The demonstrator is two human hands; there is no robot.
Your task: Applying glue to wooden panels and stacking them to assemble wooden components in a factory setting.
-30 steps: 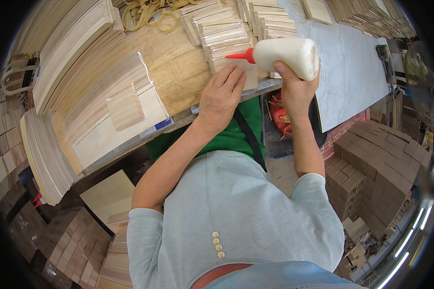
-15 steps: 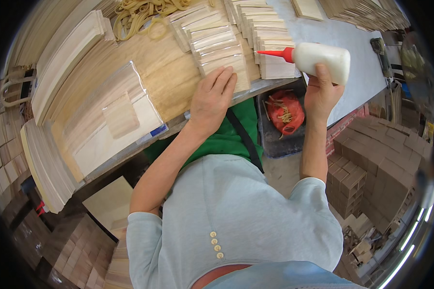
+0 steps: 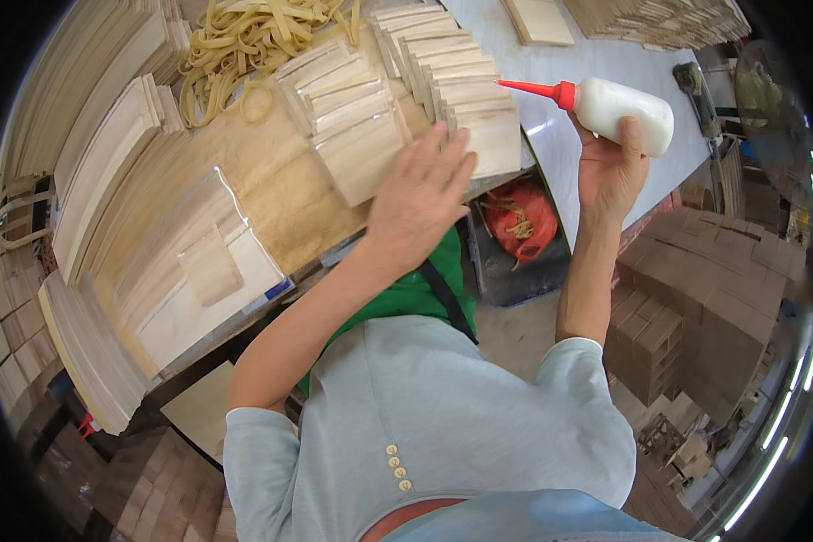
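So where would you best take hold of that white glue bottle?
Around the wide white body of the glue bottle, from underneath and behind, as the right hand does now. It lies sideways with the thin red nozzle pointing left, so keep fingers off that end.

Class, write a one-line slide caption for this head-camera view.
Left hand flat on fanned pale wooden slats; right hand holds a white red-nozzled squeeze bottle.

The person wears a pale blue-grey short-sleeved shirt (image 3: pixel 443 415) with a short row of small cream buttons (image 3: pixel 396 466). Over the front hangs a green apron (image 3: pixel 406 294) with a dark strap (image 3: pixel 447 298). Both forearms are bare, without rings or watch.
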